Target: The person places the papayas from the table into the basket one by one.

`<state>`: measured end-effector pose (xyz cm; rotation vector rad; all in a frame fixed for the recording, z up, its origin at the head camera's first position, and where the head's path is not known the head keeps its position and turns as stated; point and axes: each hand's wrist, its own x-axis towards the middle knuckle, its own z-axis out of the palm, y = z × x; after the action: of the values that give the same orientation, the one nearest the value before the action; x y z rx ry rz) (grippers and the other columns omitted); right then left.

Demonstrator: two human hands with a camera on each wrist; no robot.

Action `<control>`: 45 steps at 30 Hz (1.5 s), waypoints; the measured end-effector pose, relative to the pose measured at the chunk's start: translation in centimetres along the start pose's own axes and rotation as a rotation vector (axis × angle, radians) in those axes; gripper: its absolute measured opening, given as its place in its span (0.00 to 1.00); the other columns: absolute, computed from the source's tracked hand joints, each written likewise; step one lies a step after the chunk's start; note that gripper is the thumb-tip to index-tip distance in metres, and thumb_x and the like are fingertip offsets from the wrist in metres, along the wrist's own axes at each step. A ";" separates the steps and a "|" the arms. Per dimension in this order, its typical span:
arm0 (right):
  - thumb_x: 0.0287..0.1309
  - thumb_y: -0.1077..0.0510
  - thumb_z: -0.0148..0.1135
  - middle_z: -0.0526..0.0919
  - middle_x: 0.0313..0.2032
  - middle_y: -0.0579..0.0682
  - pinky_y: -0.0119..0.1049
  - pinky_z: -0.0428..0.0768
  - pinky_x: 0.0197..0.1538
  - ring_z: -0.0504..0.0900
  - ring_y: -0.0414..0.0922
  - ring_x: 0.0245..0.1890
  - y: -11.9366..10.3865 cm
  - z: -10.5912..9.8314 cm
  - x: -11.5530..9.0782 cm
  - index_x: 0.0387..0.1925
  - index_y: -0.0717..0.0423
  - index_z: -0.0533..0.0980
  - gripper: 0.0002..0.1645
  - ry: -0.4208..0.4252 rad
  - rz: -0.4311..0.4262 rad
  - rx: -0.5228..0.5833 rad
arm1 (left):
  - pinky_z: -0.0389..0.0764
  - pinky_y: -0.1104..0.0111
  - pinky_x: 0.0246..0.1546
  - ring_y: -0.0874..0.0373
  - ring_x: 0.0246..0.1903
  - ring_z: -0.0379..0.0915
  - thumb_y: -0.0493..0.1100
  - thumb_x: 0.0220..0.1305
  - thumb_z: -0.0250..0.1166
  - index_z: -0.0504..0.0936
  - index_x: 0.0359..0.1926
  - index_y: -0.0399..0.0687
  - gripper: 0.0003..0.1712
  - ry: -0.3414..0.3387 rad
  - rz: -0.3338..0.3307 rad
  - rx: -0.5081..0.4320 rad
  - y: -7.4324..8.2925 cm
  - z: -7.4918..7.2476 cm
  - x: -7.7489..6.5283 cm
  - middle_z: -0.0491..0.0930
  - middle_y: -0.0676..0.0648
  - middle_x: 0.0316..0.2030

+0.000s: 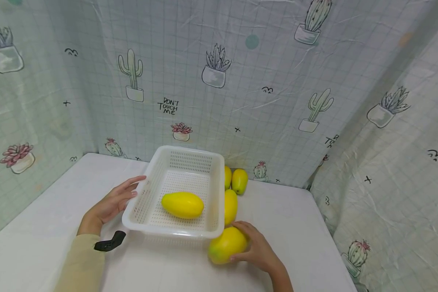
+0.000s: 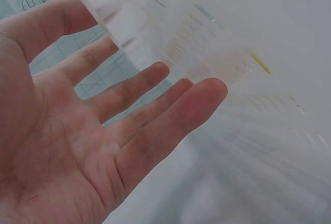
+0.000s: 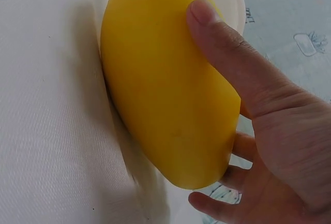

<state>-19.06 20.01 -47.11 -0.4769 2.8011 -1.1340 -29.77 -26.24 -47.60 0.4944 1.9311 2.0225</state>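
A white perforated plastic basket [image 1: 139, 225] stands in the middle of the table, with one long yellow mango [image 1: 183, 205] lying in it. My left hand [image 1: 114, 202] is at the basket's left side, its fingers fairly straight along the wall; the left wrist view shows that hand [image 2: 103, 110] with the palm bare and fingertips by the basket wall. At the basket's front right corner, my right hand [image 1: 256, 248] grips a large yellow mango [image 1: 226, 245] with a greenish end. In the right wrist view the thumb presses on this mango [image 3: 165, 84], and the other fingers are partly hidden behind it.
Along the basket's right side lie another yellow mango [image 1: 231, 207] and, farther back, two smaller yellow fruits, one [image 1: 239, 181] in full view and one [image 1: 228, 177] partly hidden by the rim. A cactus-print curtain [image 1: 190, 81] encloses the white table [image 1: 277, 219] at the back and sides.
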 end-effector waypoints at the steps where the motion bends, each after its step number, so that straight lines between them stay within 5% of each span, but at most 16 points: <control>1: 0.26 0.33 0.72 0.66 0.60 0.35 0.55 0.61 0.65 0.64 0.45 0.63 0.0 0.0 0.0 0.60 0.33 0.65 0.52 -0.004 0.010 0.004 | 0.78 0.63 0.48 0.59 0.52 0.74 0.40 0.69 0.45 0.51 0.70 0.58 0.30 0.000 -0.001 -0.001 0.0 0.0 0.0 0.49 0.48 0.69; 14: 0.27 0.32 0.71 0.68 0.56 0.41 0.56 0.65 0.63 0.67 0.46 0.57 0.4 -0.2 -0.1 0.58 0.36 0.68 0.50 -0.007 0.087 0.014 | 0.78 0.62 0.49 0.60 0.53 0.72 0.42 0.68 0.47 0.51 0.70 0.60 0.31 0.010 -0.016 0.007 0.2 0.1 0.1 0.45 0.45 0.70; 29: 0.29 0.34 0.72 0.69 0.55 0.34 0.51 0.67 0.62 0.69 0.41 0.55 -0.1 -0.8 -0.6 0.58 0.38 0.68 0.48 -0.035 0.019 0.045 | 0.78 0.63 0.48 0.59 0.52 0.73 0.40 0.69 0.46 0.50 0.70 0.58 0.30 -0.010 -0.008 -0.006 0.2 0.1 0.0 0.46 0.45 0.70; 45: 0.31 0.38 0.73 0.70 0.54 0.29 0.51 0.67 0.62 0.69 0.38 0.55 -0.5 -2.1 -0.9 0.55 0.24 0.66 0.43 -0.058 0.005 0.089 | 0.77 0.64 0.49 0.62 0.53 0.72 0.42 0.69 0.47 0.51 0.70 0.60 0.30 0.028 -0.029 0.023 0.6 0.3 -0.2 0.42 0.44 0.71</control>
<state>-18.44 21.31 -45.31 -0.4856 2.6883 -1.2176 -29.46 -26.08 -47.04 0.4442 1.9686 2.0016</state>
